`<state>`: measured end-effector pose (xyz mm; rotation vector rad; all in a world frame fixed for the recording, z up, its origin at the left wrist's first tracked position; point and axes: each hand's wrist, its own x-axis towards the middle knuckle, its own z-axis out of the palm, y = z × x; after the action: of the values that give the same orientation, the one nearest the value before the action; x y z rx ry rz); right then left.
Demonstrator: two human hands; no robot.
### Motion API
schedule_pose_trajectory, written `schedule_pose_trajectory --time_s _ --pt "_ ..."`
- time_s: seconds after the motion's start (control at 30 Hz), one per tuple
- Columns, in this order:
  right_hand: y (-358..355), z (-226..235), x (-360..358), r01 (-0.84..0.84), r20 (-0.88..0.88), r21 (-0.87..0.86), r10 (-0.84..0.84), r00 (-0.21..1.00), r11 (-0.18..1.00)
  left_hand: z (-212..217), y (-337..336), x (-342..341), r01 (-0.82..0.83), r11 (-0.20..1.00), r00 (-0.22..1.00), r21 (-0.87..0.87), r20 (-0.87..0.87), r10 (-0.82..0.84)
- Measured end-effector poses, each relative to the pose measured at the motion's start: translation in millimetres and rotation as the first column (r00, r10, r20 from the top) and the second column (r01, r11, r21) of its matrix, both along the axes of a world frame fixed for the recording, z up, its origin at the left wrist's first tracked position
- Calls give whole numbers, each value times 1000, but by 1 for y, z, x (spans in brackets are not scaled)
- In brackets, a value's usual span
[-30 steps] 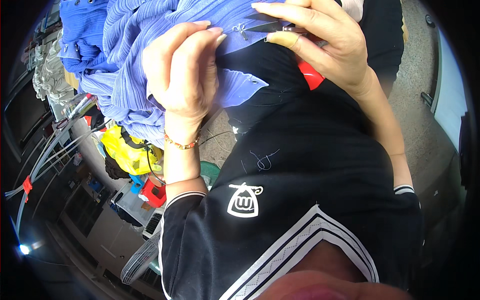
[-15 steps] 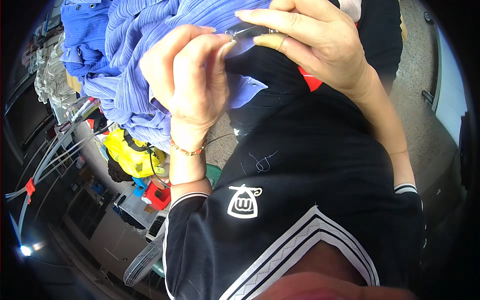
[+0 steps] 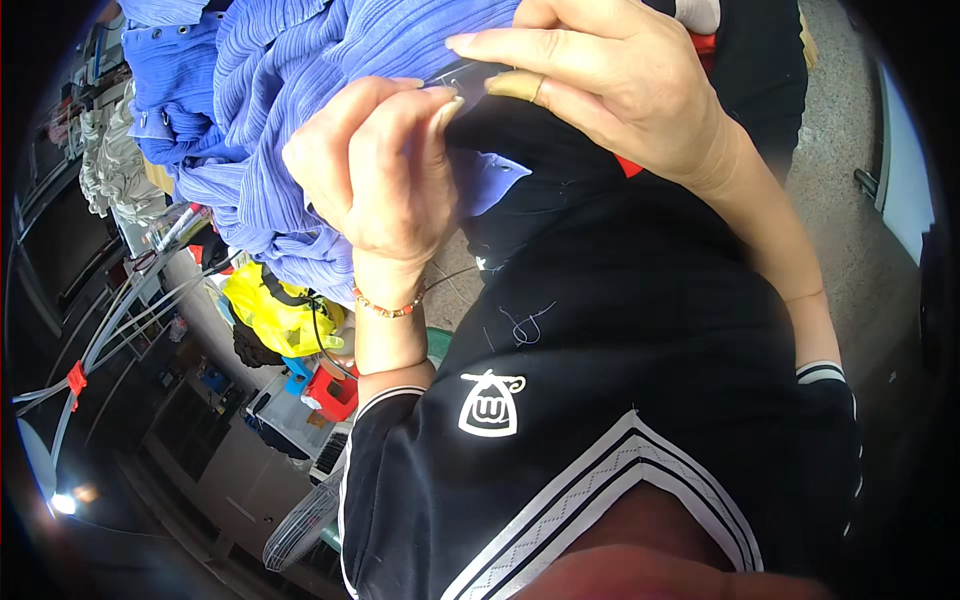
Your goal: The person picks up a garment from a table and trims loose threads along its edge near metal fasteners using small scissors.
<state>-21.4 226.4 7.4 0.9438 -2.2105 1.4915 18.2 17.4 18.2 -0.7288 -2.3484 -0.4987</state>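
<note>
Close together over my lap, both hands work at a small see-through, shiny piece (image 3: 468,84), perhaps thin plastic; its exact kind does not show. My left hand (image 3: 385,170) pinches its near left end, where a tiny bright bit sits by the fingertips. With fingers stretched along the other end, my right hand (image 3: 630,95) holds it between forefinger and a digit wrapped in a yellowish cover. A ribbed blue garment (image 3: 290,90) lies in folds under and beyond the left hand. One pointed blue corner (image 3: 498,184) with a small hole pokes out beside my left wrist.
More blue clothing (image 3: 170,70) with round metal fasteners is heaped at the far left, near pale cloth (image 3: 105,160). Left of my arm are a yellow bag (image 3: 280,310), a red container (image 3: 332,392), cables (image 3: 110,310) and a fan (image 3: 305,525). Loose thread (image 3: 525,325) clings to my black top.
The right hand has shifted slightly left, and the left hand a little down. The piece between them looks clearer now and was darker before. Both hands keep their hold.
</note>
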Motion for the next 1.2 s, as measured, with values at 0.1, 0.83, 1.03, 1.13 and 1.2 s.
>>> schedule_pose_trajectory --time_s 0.1,0.83,1.03,1.13,1.2 --pt "0 -9 0 -19 6 -65 19 1000 998 4 2 3 -12 1000 1000 -14 11 12" --pt "43 -25 0 86 229 -221 -34 973 971 29 26 -23 -15 939 992 -345 110 56" --pt "39 -23 -3 -61 192 -200 100 976 978 19 25 -19 -11 990 990 -138 138 30" --pt "36 -24 -6 -63 151 -180 91 984 982 16 27 -16 -3 996 988 -94 152 18" --pt "35 -22 -7 -68 142 -173 93 985 983 15 27 -14 -8 995 988 -96 150 23"
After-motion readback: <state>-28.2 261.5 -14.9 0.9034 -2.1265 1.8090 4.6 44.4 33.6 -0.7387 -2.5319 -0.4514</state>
